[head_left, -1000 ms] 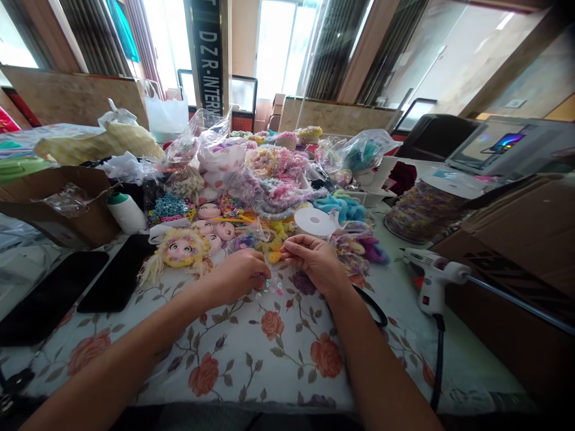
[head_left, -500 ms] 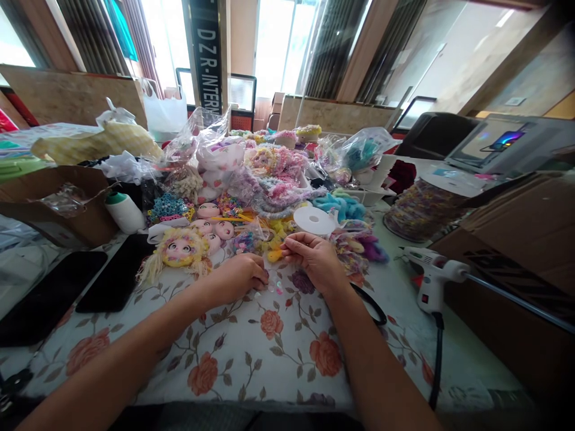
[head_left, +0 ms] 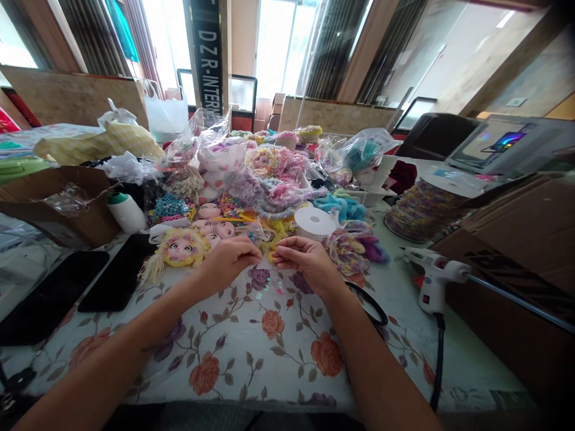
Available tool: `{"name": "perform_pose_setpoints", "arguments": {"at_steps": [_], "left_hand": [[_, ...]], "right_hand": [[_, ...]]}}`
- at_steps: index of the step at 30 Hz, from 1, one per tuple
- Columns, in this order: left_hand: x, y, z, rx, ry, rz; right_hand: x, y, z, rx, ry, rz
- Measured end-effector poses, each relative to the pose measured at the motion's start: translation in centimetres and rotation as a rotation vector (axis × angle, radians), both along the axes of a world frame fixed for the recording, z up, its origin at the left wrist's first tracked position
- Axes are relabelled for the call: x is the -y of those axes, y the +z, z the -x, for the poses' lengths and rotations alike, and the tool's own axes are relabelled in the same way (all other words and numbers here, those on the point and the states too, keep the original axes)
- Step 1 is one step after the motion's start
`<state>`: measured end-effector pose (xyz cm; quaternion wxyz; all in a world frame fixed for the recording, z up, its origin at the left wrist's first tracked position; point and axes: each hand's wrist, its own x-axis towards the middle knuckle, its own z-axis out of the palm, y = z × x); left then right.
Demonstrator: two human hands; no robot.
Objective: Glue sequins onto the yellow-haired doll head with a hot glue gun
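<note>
Small, shiny pastel plastic-like pieces (head_left: 280, 291) lie loose, apparently unused; left hand (head_left: 233, 258) and right hand (head_left: 308, 261) pinch, contents indeterminable.

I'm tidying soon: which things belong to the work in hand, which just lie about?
Likely in use: small shiny pieces near the left hand and right hand; anything held is unclear.

Probably lying about: white thread cone, white plastic bag, open cardboard box.

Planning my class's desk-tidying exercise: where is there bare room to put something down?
Widest: the flowered tablecloth between the forearms, from the small shiny pieces to the near edge. Narrower: between the black loop and glue gun. Crowded: beyond the left hand and right hand, with doll faces, pastel fluff and a white spool.
</note>
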<state>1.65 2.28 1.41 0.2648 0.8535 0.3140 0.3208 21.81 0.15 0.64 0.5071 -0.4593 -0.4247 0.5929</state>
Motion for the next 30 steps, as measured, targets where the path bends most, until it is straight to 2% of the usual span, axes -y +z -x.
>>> {"name": "perform_pose_setpoints", "arguments": {"at_steps": [2, 5, 9, 12, 19, 24, 26, 28, 30], "left_hand": [[0.1, 0.6, -0.5, 0.085, 0.028, -0.053], [0.4, 0.7, -1.7, 0.124, 0.067, -0.154], [0.7, 0.1, -2.7, 0.171, 0.140, -0.248], [0.6, -0.1, -2.8, 0.216, 0.133, -0.276], [0.3, 0.4, -2.5, 0.291, 0.120, -0.106], [0.6, -0.4, -2.3, 0.186, 0.047, -0.333], [0.5, -0.6, -2.3, 0.167, 0.031, -0.364], [0.4, -0.1, -2.5, 0.164, 0.036, -0.364], [0.7, 1.0, -2.4, 0.179, 0.077, -0.346]], "right_hand": [[0.3, 0.0, 0.4, -0.010, 0.096, 0.022], [0.5, 0.1, 0.8, -0.068, 0.191, 0.024], [0.5, 0.2, 0.7, -0.187, 0.162, 0.034], [0.4, 0.2, 0.5, -0.248, 0.172, 0.042], [0.4, 0.2, 0.1, -0.280, 0.196, 0.071], [0.3, 0.0, 0.1, -0.262, 0.171, 0.092], [0.4, 0.0, 0.3, -0.261, 0.159, 0.098], [0.4, 0.0, 0.4, -0.270, 0.145, 0.098], [0.5, 0.2, 0.6, -0.269, 0.126, 0.097]]}}
